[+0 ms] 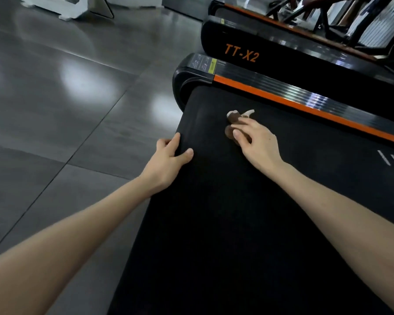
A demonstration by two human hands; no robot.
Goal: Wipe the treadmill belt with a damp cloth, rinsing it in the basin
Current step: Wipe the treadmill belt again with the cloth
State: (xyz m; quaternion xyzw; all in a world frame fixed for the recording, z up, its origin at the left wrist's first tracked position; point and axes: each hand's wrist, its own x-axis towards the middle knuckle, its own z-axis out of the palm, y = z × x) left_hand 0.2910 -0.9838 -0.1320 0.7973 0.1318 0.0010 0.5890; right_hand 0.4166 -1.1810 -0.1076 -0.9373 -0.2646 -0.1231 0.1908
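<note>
So the person's got the right hand (257,142) down on a small bunched brown-and-white cloth (233,117). It's sitting on the wide black treadmill belt (225,223) up near the far end, somewhere between the belt's left edge and the black side rail with the orange stripe (282,96). That grip looks closed on the cloth, thumb and fingers pinching the wad. The left hand (168,160) has its grip wrapped round the belt's left edge, thumb on top and fingers curled over the side. Honestly, a wad that small covers next to nothing, so spreading it flatter under the palm would probably clean more per pass. Long overlapping strokes across the width, with the left hand dragging fresh belt into reach, seems the way to go. No basin in view, so rinsing means a trip somewhere off-camera.
</note>
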